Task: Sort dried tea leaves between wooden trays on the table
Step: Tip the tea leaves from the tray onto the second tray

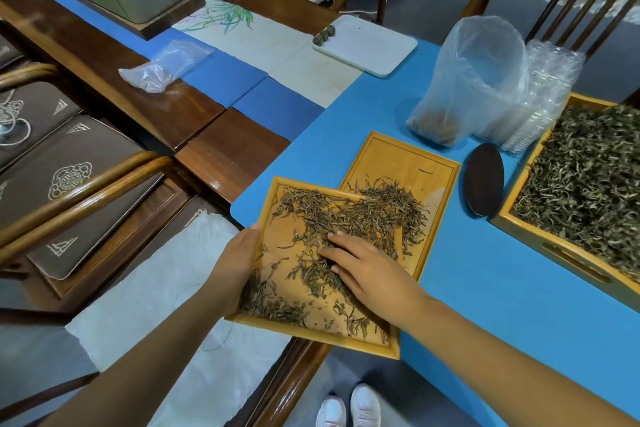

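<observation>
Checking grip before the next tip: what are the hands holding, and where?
Left hand grips the near tray by its left rim. Right hand holds nothing; it lies flat on the tea leaves in that tray.

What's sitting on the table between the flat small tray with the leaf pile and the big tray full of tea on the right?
In the head view, a dark oval wooden dish lies on the blue mat between the flat small tray and the big tray.

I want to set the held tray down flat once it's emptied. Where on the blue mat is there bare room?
The widest bare stretch of blue mat lies between the flat tray and the big full tray, running toward the near edge. Another lies between the flat tray and the white tray. It is crowded around the plastic bag and dark oval piece.
</observation>
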Demonstrator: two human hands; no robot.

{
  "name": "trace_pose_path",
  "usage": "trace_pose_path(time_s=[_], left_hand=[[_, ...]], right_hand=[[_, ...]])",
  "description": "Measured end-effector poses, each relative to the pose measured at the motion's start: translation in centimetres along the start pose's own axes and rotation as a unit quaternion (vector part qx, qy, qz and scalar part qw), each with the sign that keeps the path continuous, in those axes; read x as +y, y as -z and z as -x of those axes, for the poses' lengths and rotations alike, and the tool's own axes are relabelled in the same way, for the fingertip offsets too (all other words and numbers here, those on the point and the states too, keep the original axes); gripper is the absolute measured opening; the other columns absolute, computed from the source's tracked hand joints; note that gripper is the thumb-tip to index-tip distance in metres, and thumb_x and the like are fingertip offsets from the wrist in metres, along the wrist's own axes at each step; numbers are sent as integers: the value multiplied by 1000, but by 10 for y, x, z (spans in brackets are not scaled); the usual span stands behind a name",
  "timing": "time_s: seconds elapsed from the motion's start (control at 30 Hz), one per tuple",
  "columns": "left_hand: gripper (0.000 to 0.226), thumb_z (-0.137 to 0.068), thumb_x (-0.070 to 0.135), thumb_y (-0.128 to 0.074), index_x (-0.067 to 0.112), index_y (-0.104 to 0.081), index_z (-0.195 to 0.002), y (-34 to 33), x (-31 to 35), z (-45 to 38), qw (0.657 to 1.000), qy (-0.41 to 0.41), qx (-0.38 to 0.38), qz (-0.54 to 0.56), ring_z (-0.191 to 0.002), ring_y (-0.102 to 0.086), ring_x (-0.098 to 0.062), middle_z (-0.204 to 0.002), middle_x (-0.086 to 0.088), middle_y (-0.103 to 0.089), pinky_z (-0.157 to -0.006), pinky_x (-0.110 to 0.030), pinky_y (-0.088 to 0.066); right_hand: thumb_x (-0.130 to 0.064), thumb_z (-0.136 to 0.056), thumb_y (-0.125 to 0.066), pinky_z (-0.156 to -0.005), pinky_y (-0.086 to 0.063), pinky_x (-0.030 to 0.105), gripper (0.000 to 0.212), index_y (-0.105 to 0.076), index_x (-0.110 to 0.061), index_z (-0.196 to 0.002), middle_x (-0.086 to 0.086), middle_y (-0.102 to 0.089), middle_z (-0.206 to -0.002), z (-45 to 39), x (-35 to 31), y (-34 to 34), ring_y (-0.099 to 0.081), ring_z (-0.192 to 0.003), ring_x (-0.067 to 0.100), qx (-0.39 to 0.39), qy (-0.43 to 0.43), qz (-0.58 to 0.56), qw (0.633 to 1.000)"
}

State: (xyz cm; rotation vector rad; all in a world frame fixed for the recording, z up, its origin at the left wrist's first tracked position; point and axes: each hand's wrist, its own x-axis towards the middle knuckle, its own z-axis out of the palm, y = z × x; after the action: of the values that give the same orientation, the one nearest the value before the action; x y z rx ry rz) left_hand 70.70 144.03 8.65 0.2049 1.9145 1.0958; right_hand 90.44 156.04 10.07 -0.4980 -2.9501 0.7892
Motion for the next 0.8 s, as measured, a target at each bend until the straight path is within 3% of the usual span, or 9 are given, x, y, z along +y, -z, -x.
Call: trace_pose_path(time_s=[0.13, 0.4, 0.67, 0.8], left_hand=[[40, -94, 56, -30, 32, -61, -97, -1, 2, 0, 1000, -3, 5, -14, -83, -70, -18, -87, 5, -73, -57, -25, -51], [43, -93, 58, -29, 30, -62, -93, 3, 1, -2, 1000, 3, 19, -24, -83, -70, -20, -87, 3, -74, -59, -27, -50], [43, -93, 59, -27, 34, -63, -91, 9, -3, -1, 999, -3, -11, -37, -72, -73, -12, -81, 12, -75, -51, -19, -52], [43, -92, 60, -29, 39, -66, -87, 13, -6, -1, 999, -8, -22, -36, -78, -73, -13, -86, 9, -75, -60, -25, -54]], right_hand=[[-21, -99, -41, -112, -31, 32, 38, -43, -21, -137, 1, -37, -147, -1, 12, 4, -27, -140, 17, 6, -26, 5, 1000], [-17, -97, -43, -110, -31, 34, 35, -48, -17, -132, 6, -42, -144, -2, 35, 17, -35, -135, 24, 31, -81, 12, 996], [-18, -98, -41, -110, -29, 31, 37, -46, -19, -134, 4, -40, -145, -4, 50, 24, -35, -134, 24, 24, -124, 15, 992], [-15, -97, -41, -110, -29, 33, 36, -47, -16, -133, 6, -40, -145, -5, 56, 30, -36, -134, 25, 28, -142, 9, 989]])
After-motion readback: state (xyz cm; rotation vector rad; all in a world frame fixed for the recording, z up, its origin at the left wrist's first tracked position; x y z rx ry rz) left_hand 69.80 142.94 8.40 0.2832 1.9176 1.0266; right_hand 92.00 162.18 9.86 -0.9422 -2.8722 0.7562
